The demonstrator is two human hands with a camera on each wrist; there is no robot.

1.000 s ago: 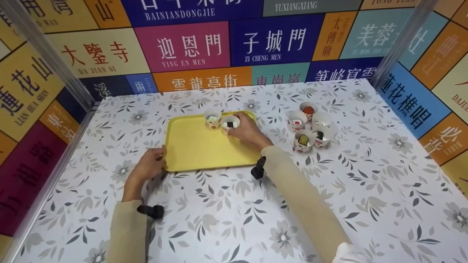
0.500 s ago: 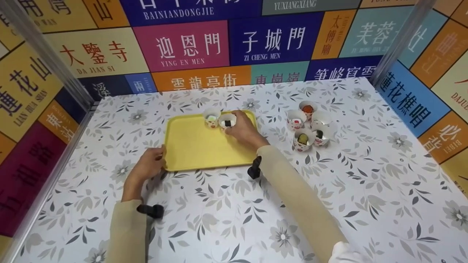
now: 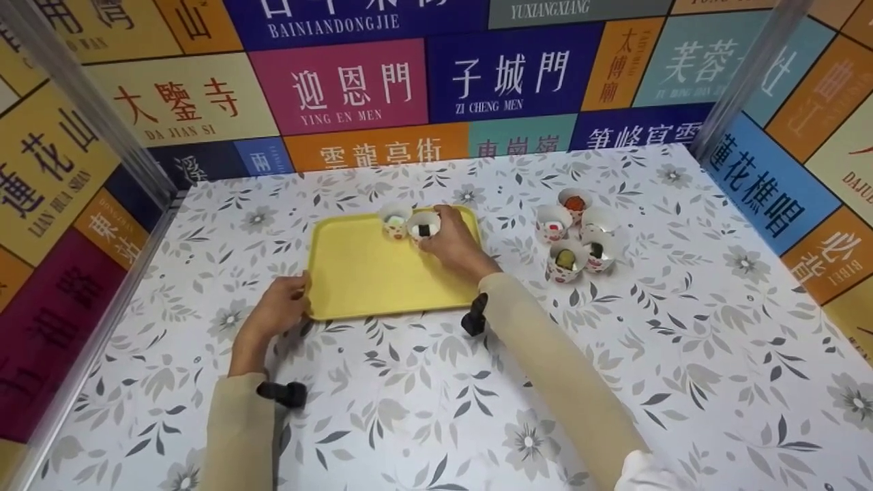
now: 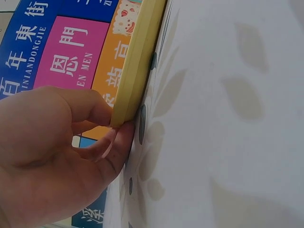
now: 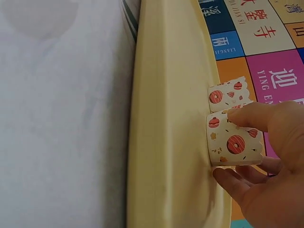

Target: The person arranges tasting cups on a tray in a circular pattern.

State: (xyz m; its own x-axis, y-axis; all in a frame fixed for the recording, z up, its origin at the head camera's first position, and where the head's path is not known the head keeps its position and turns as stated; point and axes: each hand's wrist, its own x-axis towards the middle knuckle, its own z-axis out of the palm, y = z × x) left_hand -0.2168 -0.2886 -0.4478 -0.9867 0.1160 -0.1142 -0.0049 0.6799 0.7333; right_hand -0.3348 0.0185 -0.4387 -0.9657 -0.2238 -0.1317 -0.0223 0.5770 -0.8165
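On the patterned tabletop lies a yellow tray. My left hand pinches its near-left corner, thumb and fingers at the rim in the left wrist view. Toward the tray's back right, my right hand grips a paper cup printed with doughnuts, thumb on one side and fingers on the other. A white piece with a black band, like a rice ball, sits inside that cup. Close to its left stands another such cup with a pale green-white content. Whether the held cup's base touches the tray is hard to tell.
Right of the tray stand several more paper cups: one with a red-orange piece, one with a red-and-white piece, one with a green-brown piece, one with a dark piece. Printed panels wall the back and sides.
My right hand has shifted the held cup slightly left, closer to the other cup on the tray; over the last half second it stays almost still. My left hand keeps its place.
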